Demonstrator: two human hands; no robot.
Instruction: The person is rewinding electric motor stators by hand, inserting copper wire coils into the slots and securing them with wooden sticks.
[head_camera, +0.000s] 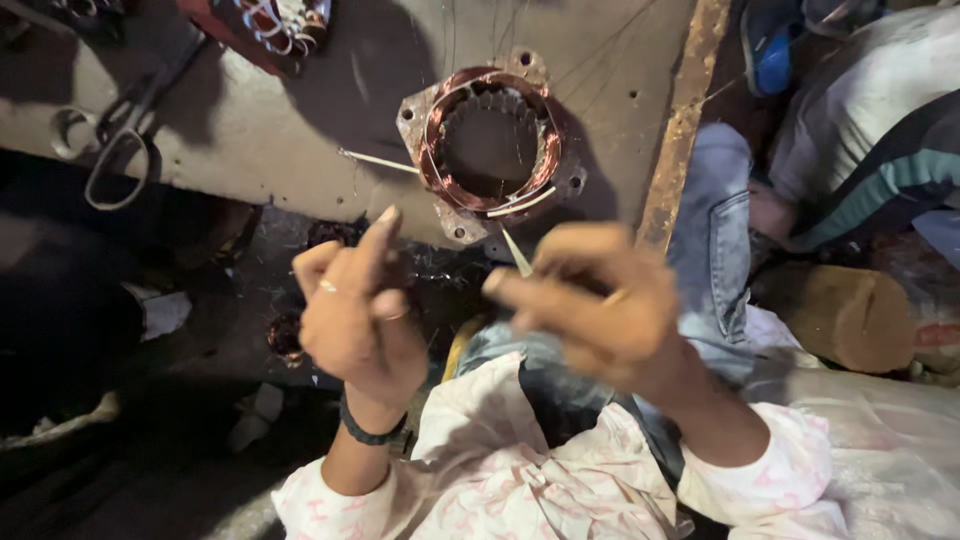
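The workbench (260, 130) holds a motor stator (490, 145) whose slots already carry copper windings, with pale strips sticking out of a few; others look unfinished. Scissors (120, 140) lie far left. The right hand (600, 300) pinches a thin pale strip (517, 254) below the stator. The left hand (355, 300) is loosely curled, forefinger raised, holding nothing I can make out.

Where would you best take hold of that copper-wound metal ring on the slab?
Probably by the flat metal corner tabs of the ring, from above, one at each side. It lies flat with its hole facing up, the tabs are bare metal, and the copper windings and pale strips along the inner edge look easy to damage.
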